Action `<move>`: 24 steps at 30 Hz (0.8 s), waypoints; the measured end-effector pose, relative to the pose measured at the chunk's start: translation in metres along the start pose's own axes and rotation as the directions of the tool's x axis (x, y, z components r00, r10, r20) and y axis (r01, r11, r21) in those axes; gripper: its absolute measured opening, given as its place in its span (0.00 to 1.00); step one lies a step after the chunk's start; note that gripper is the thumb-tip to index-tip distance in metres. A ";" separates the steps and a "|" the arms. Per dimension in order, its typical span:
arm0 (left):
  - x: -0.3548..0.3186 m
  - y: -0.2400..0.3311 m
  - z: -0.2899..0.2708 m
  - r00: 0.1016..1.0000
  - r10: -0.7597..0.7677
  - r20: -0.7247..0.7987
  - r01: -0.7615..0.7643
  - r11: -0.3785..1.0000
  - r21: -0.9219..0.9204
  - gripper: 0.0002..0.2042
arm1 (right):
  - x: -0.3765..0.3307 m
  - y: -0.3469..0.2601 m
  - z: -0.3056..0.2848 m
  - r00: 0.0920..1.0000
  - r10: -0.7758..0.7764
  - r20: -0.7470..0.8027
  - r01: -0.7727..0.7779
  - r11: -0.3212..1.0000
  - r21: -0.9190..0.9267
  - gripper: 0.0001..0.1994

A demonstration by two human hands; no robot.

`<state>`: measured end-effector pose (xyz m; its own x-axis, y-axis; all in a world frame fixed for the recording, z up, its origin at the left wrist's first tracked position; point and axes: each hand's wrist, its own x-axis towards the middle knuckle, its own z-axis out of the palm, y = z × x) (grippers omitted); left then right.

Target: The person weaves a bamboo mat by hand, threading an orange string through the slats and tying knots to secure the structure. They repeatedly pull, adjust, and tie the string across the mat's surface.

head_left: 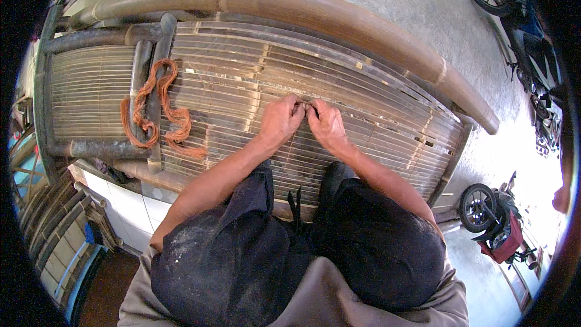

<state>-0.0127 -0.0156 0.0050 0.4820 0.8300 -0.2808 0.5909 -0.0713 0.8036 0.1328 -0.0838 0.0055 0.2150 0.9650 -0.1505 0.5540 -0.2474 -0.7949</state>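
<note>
My left hand (281, 122) and my right hand (327, 124) meet over the middle of a slatted bamboo bench (375, 109). Both are closed, thumbs and fingertips pinched together and nearly touching. Whatever lies between the fingertips is too small and dark to make out. To the left, a loose hank of orange-brown yarn (180, 122) lies in bends across the bench's slats and a dark bamboo crosspiece (158, 100). The yarn is apart from both hands.
A thick bamboo rail (327, 9) runs along the bench's far side. My knees in dark trousers (375, 236) are close below my forearms. Motorbikes (493, 221) stand on the floor at the right. Bamboo poles (57, 230) are at the lower left, near white tiles (127, 203).
</note>
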 end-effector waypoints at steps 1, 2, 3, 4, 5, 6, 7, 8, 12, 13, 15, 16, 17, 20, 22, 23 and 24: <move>-0.001 -0.001 0.001 1.000 0.022 -0.013 -0.022 1.000 0.005 0.11 | 0.000 0.000 0.000 1.000 -0.029 -0.007 0.029 1.000 -0.005 0.05; -0.001 -0.002 0.001 1.000 0.023 -0.005 -0.023 1.000 0.015 0.11 | 0.000 0.001 0.000 0.999 -0.048 -0.012 0.048 0.999 -0.014 0.05; -0.002 -0.003 0.001 0.997 0.079 -0.016 -0.079 0.997 0.001 0.12 | 0.000 0.001 0.000 0.998 -0.058 -0.014 0.058 0.998 -0.025 0.05; -0.002 -0.004 0.000 0.993 0.115 -0.007 -0.115 0.993 -0.008 0.12 | 0.000 0.002 0.000 0.997 -0.073 -0.019 0.072 0.997 -0.026 0.05; -0.002 -0.005 0.000 0.989 0.151 0.003 -0.151 0.988 -0.017 0.12 | 0.000 0.003 0.000 0.997 -0.077 -0.021 0.076 0.997 -0.029 0.05; -0.002 -0.005 -0.001 0.987 0.158 0.017 -0.158 0.987 -0.008 0.12 | 0.000 0.004 0.001 0.997 -0.078 -0.024 0.077 0.997 -0.028 0.05; -0.001 -0.006 -0.002 0.986 0.164 0.032 -0.164 0.986 0.000 0.12 | -0.001 0.005 0.001 0.997 -0.071 -0.011 0.070 0.996 -0.060 0.05; -0.001 -0.006 -0.002 0.984 0.170 0.047 -0.171 0.985 0.008 0.12 | -0.001 0.006 0.000 0.998 -0.061 0.000 0.061 0.994 -0.089 0.05; -0.001 -0.006 -0.001 0.990 0.144 0.001 -0.144 0.989 -0.009 0.11 | 0.000 0.008 -0.001 0.996 0.003 0.091 0.014 0.983 -0.185 0.06; -0.001 -0.006 -0.001 0.996 0.086 0.027 -0.085 0.996 -0.021 0.11 | 0.000 0.008 -0.002 0.996 -0.024 0.083 0.039 0.982 -0.184 0.06; -0.001 -0.007 -0.001 0.998 -0.005 0.066 0.009 0.998 -0.058 0.12 | 0.001 0.005 -0.003 0.996 -0.019 0.085 0.036 0.977 -0.210 0.06; 0.000 -0.007 -0.001 0.996 -0.036 0.078 0.043 0.996 -0.084 0.12 | 0.002 0.003 -0.004 0.996 -0.070 0.053 0.080 0.973 -0.216 0.06; 0.001 -0.008 -0.002 0.993 -0.075 0.093 0.085 0.991 -0.107 0.12 | 0.002 0.001 -0.004 0.995 -0.095 0.033 0.100 0.968 -0.232 0.06; 0.005 -0.009 -0.004 0.975 -0.154 0.160 0.179 0.972 -0.153 0.14 | 0.003 -0.004 -0.006 0.995 -0.093 0.020 0.095 0.959 -0.265 0.06; 0.006 -0.009 -0.006 0.977 -0.153 0.151 0.180 0.967 -0.181 0.14 | 0.004 -0.005 -0.007 0.993 -0.113 0.030 0.117 0.947 -0.299 0.06; 0.006 -0.009 -0.006 0.974 -0.166 0.155 0.194 0.962 -0.192 0.14 | 0.004 -0.004 -0.008 0.988 -0.147 0.039 0.151 0.934 -0.324 0.06; 0.007 -0.009 -0.006 0.973 -0.172 0.151 0.200 0.960 -0.195 0.14 | 0.005 -0.003 -0.008 0.984 -0.172 0.054 0.180 0.920 -0.348 0.06</move>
<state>-0.0181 -0.0061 -0.0008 0.4653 0.7367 -0.4907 0.5376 0.2052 0.8178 0.1385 -0.0789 0.0118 0.0726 0.9964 -0.0432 0.8282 -0.0844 -0.5540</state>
